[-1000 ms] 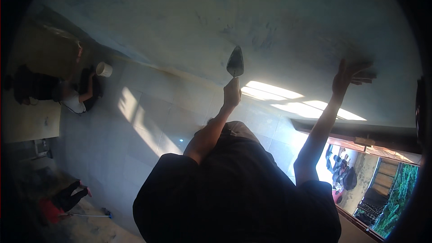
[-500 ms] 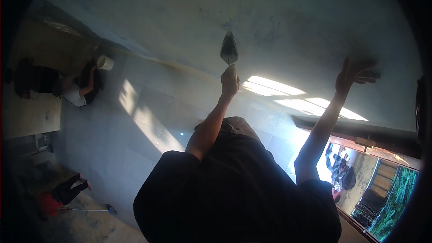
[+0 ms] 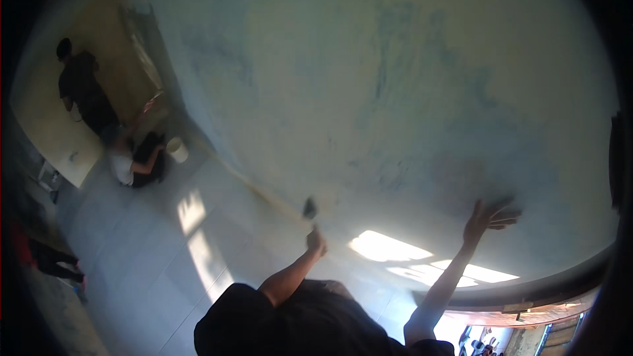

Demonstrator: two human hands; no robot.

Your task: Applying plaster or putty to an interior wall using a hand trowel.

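Observation:
My left hand (image 3: 317, 242) is closed round the handle of a small pointed trowel (image 3: 310, 208). Its dark blade points away from me and looks blurred, in front of the foot of the wall. My right hand (image 3: 486, 219), fingers spread, reaches out to the pale wall (image 3: 297, 92), where a soft shadow lies round it. Whether the palm presses on the surface I cannot tell. Bluish, patchy marks run over the wall.
To the left a person (image 3: 138, 161) sits on the tiled floor (image 3: 145, 237) beside a white bucket (image 3: 177, 149). Another person (image 3: 84, 89) stands behind, at a yellowish panel. Someone in red and dark trousers (image 3: 56, 260) is at the left edge. A window opening (image 3: 488, 336) lies lower right.
The view has tilted up, so more wall shows and both hands appear lower in the picture. The trowel blade now looks shorter and blurred. My left hand still grips it; my right stays spread.

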